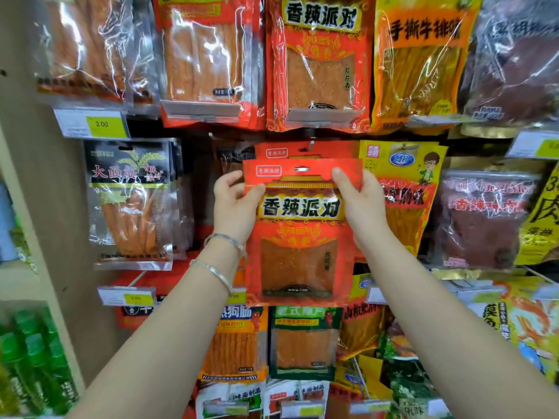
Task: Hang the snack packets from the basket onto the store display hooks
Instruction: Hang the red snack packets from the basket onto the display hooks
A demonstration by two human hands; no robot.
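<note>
I hold a red snack packet (pixel 299 237) upright in front of the display, at the middle row. My left hand (pixel 234 204) grips its upper left edge, and my right hand (pixel 360 204) grips its upper right edge. The packet's hang slot (pixel 301 169) sits a little below the tip of a metal display hook (pixel 310 145). Another red packet of the same kind (pixel 278 151) hangs on that hook behind the held one. The basket is out of view.
Rows of hung snack packets fill the wall: a black one (pixel 130 201) at left, a yellow one (pixel 405 189) at right, red and orange ones above and below. Yellow price tags (pixel 101 124) jut out on hook ends. Green bottles (pixel 33 358) stand lower left.
</note>
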